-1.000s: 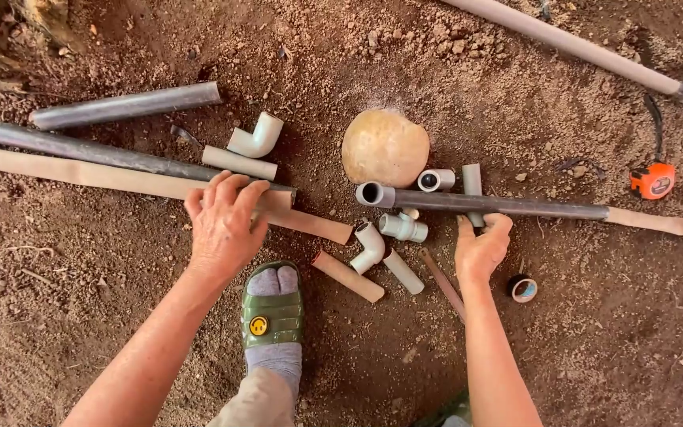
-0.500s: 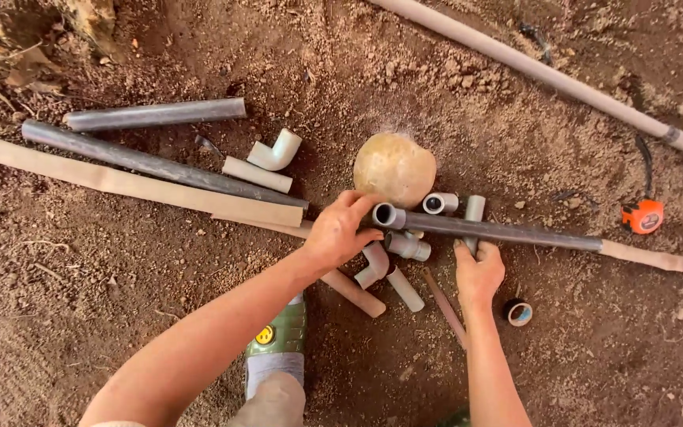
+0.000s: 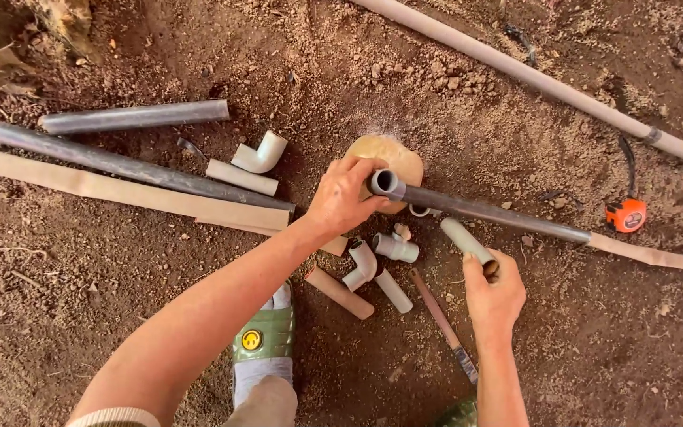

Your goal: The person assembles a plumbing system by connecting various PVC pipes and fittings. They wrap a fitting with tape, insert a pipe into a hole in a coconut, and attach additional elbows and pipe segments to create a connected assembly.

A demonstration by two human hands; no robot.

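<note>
My left hand [image 3: 343, 198] grips the socket end of a long grey pipe [image 3: 484, 210] and holds it up over a round tan stone [image 3: 393, 152]. My right hand [image 3: 493, 294] holds a short pale pipe piece [image 3: 465, 236] that points up toward the grey pipe. Between the hands, on the dirt, lie a white elbow fitting [image 3: 361, 264], a tee fitting [image 3: 396, 247] and short pipe offcuts [image 3: 339, 292].
To the left lie two grey pipes [image 3: 136, 116], a long tan pipe [image 3: 120, 190], an elbow fitting [image 3: 261, 153] and a short white piece [image 3: 240, 177]. A hacksaw blade [image 3: 443, 324] lies by my right wrist. An orange tape measure [image 3: 624, 214] and a long pale pipe [image 3: 547, 81] lie right. My sandalled foot [image 3: 262, 348] is below.
My left hand crossed from the tan pipe to the grey pipe's socket end and lifted it. My right hand picked up the short pale pipe piece.
</note>
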